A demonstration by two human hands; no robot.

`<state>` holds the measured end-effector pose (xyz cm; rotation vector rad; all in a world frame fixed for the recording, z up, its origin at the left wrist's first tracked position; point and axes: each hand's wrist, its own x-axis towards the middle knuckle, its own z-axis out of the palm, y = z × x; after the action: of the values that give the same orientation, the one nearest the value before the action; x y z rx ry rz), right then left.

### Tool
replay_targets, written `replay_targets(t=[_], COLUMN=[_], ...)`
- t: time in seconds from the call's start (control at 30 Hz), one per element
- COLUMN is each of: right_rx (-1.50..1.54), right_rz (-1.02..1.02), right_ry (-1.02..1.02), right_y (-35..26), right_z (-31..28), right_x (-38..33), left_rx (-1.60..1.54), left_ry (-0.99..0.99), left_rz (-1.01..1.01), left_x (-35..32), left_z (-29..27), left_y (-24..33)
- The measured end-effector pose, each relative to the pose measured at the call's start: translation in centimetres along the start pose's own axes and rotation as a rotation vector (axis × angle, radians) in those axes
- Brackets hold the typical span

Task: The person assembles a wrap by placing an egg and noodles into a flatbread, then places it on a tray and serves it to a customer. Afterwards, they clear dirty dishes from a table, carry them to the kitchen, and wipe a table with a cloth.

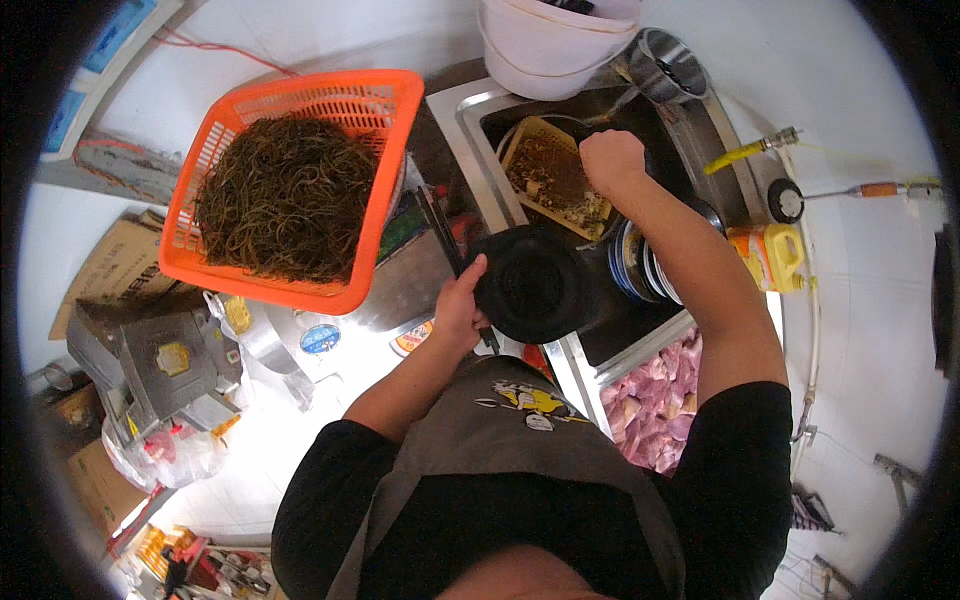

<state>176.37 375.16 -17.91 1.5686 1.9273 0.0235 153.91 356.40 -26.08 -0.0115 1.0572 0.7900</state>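
My left hand (462,308) grips the near-left edge of a round black bowl (532,284), held in front of my apron by the sink's left rim. Long thin dark sticks (438,222) run beside that hand; whether they are in its grasp I cannot tell. Over the sink (655,352), my right hand (613,160) is closed in a fist, and what it may hold is hidden. Just left of the fist lies a yellow-rimmed rectangular tray (527,150) with brown bits of food waste. Stacked plates (630,262) stand in the sink under my right forearm.
An orange basket (398,150) full of dark stringy strands stands at the left. Behind the sink are a pale pink bucket (550,50) and a steel pot (668,66). To the right sits a yellow jug (768,258). Raw meat pieces (652,405) lie below my right arm.
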Motion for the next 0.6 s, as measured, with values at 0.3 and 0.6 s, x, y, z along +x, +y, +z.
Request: replay_targets(t=[0.3, 0.6], right_rx=[0.723, 2.072], right_rz=[0.420, 0.582], right_ry=[0.193, 0.398], right_y=[10.0, 5.2], right_z=[1.6, 10.1], right_x=[-9.5, -23.9], left_rx=[0.036, 0.224], left_ry=[-0.080, -0.044], left_rz=[0.104, 0.109], left_x=[0.8, 2.5], left_z=[3.7, 10.2], left_y=[0.0, -4.2])
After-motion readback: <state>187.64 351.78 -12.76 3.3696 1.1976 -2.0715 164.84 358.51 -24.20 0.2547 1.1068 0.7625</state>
